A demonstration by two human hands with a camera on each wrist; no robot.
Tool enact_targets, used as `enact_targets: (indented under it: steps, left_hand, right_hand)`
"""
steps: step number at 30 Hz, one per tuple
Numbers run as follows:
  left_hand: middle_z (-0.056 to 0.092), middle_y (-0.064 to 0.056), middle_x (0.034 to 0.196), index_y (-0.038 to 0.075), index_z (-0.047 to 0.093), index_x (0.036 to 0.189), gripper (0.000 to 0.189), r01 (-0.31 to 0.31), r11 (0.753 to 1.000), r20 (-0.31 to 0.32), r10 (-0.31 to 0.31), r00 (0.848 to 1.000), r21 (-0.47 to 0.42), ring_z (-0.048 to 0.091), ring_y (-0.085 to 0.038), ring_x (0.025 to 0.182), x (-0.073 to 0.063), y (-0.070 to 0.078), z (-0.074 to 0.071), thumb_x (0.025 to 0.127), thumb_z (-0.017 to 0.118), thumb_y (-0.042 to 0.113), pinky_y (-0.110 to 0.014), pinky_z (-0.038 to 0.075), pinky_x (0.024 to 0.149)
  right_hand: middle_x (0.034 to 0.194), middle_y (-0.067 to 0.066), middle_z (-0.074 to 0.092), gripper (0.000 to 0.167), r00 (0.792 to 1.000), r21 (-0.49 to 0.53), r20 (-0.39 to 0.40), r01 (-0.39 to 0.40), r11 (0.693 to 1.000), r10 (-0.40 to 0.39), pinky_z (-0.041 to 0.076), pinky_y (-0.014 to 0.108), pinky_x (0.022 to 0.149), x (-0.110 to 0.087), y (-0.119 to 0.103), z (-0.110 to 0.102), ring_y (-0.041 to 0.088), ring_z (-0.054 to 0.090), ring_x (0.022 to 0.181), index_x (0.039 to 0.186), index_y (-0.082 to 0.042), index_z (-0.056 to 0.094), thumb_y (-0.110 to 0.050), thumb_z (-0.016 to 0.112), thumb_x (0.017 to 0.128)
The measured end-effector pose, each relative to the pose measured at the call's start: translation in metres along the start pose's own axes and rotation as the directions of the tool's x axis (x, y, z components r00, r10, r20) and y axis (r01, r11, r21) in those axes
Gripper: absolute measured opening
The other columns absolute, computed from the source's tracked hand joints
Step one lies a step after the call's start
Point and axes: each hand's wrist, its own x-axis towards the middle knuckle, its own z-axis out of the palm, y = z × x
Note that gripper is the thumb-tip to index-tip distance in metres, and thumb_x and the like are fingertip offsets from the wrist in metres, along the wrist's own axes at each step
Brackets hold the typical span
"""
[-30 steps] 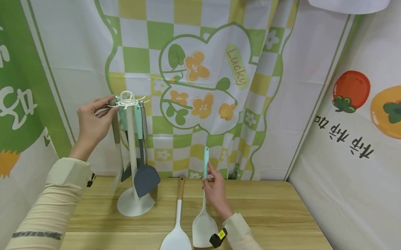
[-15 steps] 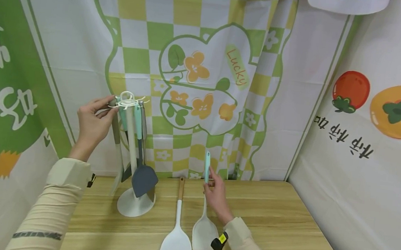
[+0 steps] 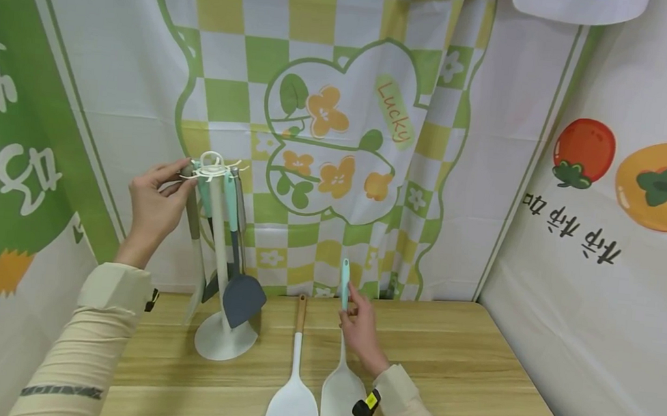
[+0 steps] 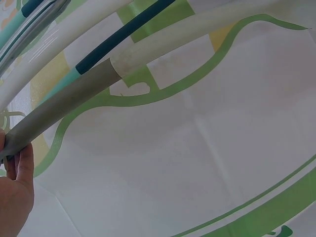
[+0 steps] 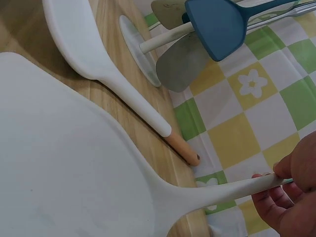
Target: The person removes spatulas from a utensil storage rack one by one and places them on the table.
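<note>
My left hand (image 3: 157,201) is at the top of a white utensil stand (image 3: 216,238), its thumb and fingers pinching the end of a grey handle (image 4: 64,106). That handle belongs to a pale-shafted utensil hanging on the stand's left side. My right hand (image 3: 362,331) pinches the lower part of the mint handle of a white spatula (image 3: 341,391). This spatula leans with its handle raised, its broad blade low over the table front. Beside it, to the left, a second white spatula (image 3: 292,406) with a wooden handle lies on the table.
From the stand also hang a dark blue spatula (image 3: 244,300) and other mint-handled and metal utensils. The wooden table (image 3: 444,373) ends at a checked curtain (image 3: 324,31) behind. White printed cloth walls (image 3: 590,306) rise at both sides.
My right hand has drawn the mint-handled spatula toward me and slightly right, lowering its handle end. The left hand has stayed in place; the dark blue spatula swung slightly left and back.
</note>
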Motion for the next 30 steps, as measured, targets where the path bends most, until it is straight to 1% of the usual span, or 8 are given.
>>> enact_targets:
  steps: [3,6,12,14,18,23,26,30]
  left_hand:
    - [0.065,-0.024,0.115,-0.006,0.068,0.125,0.035,0.002,1.0,-0.003,-0.002,1.0,0.004,0.062,0.005,0.095,0.0,0.001,0.0,0.091,0.069,-0.01,-0.01,0.055,0.089]
    - [0.065,-0.025,0.116,-0.006,0.068,0.125,0.035,0.004,1.0,-0.002,-0.004,1.0,0.005,0.062,0.005,0.096,-0.001,0.001,0.0,0.091,0.069,-0.01,-0.01,0.055,0.089]
    - [0.065,-0.025,0.117,-0.005,0.068,0.126,0.035,0.007,1.0,0.001,-0.007,1.0,-0.004,0.063,0.003,0.097,-0.001,0.002,0.0,0.091,0.069,-0.009,-0.011,0.055,0.089]
    - [0.065,-0.025,0.117,-0.005,0.068,0.126,0.035,0.007,1.0,0.001,-0.007,1.0,-0.007,0.063,0.003,0.097,-0.001,0.002,0.0,0.091,0.069,-0.01,-0.011,0.055,0.089]
    - [0.065,-0.026,0.117,-0.006,0.068,0.125,0.035,0.004,1.0,0.0,-0.004,1.0,-0.009,0.063,0.003,0.097,-0.001,0.002,0.0,0.091,0.069,-0.011,-0.011,0.055,0.089]
    - [0.065,-0.025,0.116,-0.006,0.068,0.126,0.036,0.0,1.0,-0.001,0.0,1.0,-0.008,0.063,0.004,0.096,-0.001,0.0,0.0,0.09,0.069,-0.011,-0.01,0.055,0.089]
    - [0.065,-0.023,0.115,-0.006,0.068,0.126,0.036,0.002,1.0,-0.002,-0.002,1.0,-0.011,0.063,0.004,0.097,-0.002,-0.001,0.0,0.09,0.069,-0.011,-0.011,0.055,0.089]
    - [0.065,-0.015,0.113,-0.005,0.068,0.126,0.036,0.007,1.0,-0.007,-0.008,1.0,-0.011,0.063,0.004,0.097,-0.001,-0.002,0.001,0.09,0.069,-0.01,-0.011,0.055,0.089]
  right_hand:
    - [0.114,0.026,0.056,0.066,1.0,-0.024,0.006,-0.013,1.0,0.014,0.06,0.02,0.059,-0.002,0.003,0.0,0.017,0.059,0.076,0.152,0.003,0.042,0.017,0.061,0.091]
    - [0.114,0.026,0.055,0.066,0.999,-0.024,0.01,-0.034,0.999,0.035,0.059,0.019,0.059,-0.004,0.004,0.001,0.017,0.058,0.076,0.152,0.003,0.042,0.016,0.062,0.091]
    - [0.113,0.028,0.056,0.065,1.0,-0.029,0.016,-0.024,0.999,0.024,0.059,0.02,0.058,-0.005,0.006,0.001,0.018,0.059,0.076,0.15,0.007,0.043,0.018,0.062,0.089]
    - [0.112,0.027,0.057,0.064,0.999,-0.03,0.02,-0.032,0.999,0.033,0.059,0.02,0.057,-0.006,0.007,0.002,0.017,0.059,0.075,0.149,0.007,0.044,0.018,0.062,0.089]
    - [0.111,0.029,0.058,0.063,0.997,-0.031,0.052,-0.055,0.998,0.056,0.058,0.019,0.055,-0.006,0.013,0.003,0.016,0.06,0.074,0.147,0.01,0.044,0.02,0.061,0.087]
    - [0.114,0.031,0.059,0.064,0.992,-0.054,0.1,-0.07,0.996,0.075,0.058,0.02,0.058,-0.008,0.017,0.003,0.021,0.063,0.078,0.146,0.013,0.043,0.022,0.06,0.085]
    - [0.115,0.031,0.06,0.065,0.992,-0.076,0.109,-0.062,0.995,0.07,0.057,0.019,0.059,-0.009,0.019,0.003,0.024,0.064,0.079,0.146,0.013,0.043,0.022,0.061,0.084]
    - [0.115,0.032,0.061,0.065,0.993,-0.102,0.108,-0.035,0.994,0.046,0.056,0.02,0.059,-0.009,0.019,0.003,0.025,0.064,0.079,0.144,0.015,0.044,0.022,0.062,0.082]
